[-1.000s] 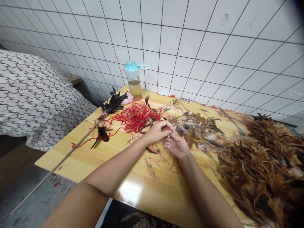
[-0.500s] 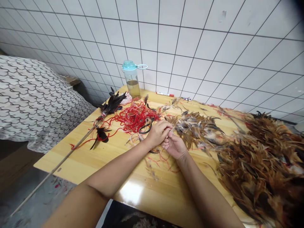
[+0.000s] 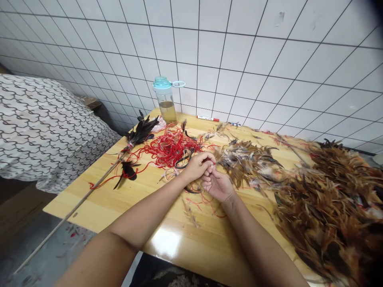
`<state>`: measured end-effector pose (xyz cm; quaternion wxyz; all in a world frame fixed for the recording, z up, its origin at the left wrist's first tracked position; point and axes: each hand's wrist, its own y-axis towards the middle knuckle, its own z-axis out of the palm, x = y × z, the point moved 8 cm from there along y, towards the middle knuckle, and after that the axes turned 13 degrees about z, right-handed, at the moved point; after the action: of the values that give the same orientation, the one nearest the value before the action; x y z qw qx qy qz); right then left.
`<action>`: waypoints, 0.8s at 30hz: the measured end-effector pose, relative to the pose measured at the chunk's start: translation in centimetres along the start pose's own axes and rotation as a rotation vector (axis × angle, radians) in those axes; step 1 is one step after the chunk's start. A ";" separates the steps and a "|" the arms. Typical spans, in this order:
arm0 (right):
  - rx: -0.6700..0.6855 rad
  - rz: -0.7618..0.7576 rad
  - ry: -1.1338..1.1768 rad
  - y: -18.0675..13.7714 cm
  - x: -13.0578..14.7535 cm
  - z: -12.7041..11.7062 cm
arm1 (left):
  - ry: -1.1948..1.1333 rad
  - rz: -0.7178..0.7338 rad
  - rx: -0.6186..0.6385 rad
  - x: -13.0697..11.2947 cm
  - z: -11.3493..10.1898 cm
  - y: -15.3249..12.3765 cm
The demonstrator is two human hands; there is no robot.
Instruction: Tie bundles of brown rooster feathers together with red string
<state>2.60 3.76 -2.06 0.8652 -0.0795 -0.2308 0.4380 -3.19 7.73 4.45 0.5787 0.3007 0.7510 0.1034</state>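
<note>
Left hand (image 3: 197,167), right hand (image 3: 220,186): fingertips pinched together above table (image 3: 128,219); cannot tell what they hold. Just beyond: one tangled heap of red string (image 3: 163,148). Brown feathers (image 3: 248,159): two piles, apparently left unbound. One stick (image 3: 85,197), black feathers (image 3: 143,129) apparently already tied on. One bottle (image 3: 167,111).

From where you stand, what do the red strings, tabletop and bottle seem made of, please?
Red strings: probably matte yarn or cord, limp and tangled. Tabletop: glossy wood or wood-look laminate, with grain and bright reflection. Bottle: likely clear plastic, perhaps glass; liquid shows through.
</note>
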 end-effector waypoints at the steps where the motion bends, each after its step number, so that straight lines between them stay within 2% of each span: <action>1: -0.007 0.027 -0.006 0.0 -0.1 -0.1 | -0.073 -0.061 0.008 0.6 0.2 -0.2; 4: -0.037 0.116 -0.062 0.0 -0.5 -0.5 | -0.264 -0.205 0.034 2.1 0.8 -0.7; 8: -0.155 0.140 -0.220 -0.5 0.2 -1.7 | -0.318 -0.199 0.049 2.7 0.7 -0.5; 10: -0.239 0.057 -0.348 -1.1 1.7 -2.3 | -0.241 -0.142 0.051 2.7 0.1 -0.1; 13: -0.408 -0.151 -0.603 -2.4 5.1 -3.0 | -0.096 -0.079 0.060 2.6 -0.6 0.3; 16: -0.632 -0.404 -0.827 -4.1 8.2 -3.3 | -0.025 -0.058 0.096 2.4 -0.4 0.3; 18: -0.718 -0.533 -0.949 -4.6 9.1 -3.0 | 0.011 -0.043 0.131 2.2 0.0 0.2; 20: -0.736 -0.564 -1.044 -4.4 8.9 -2.6 | 0.034 -0.036 0.167 2.1 0.5 0.0; 24: -0.737 -0.525 -1.184 -3.5 7.8 -2.1 | 0.091 0.000 0.196 1.6 0.9 -0.1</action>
<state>10.13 7.98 -0.16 0.5896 -0.0573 -0.8016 0.0806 -2.66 8.38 2.84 0.5119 0.3506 0.7831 0.0429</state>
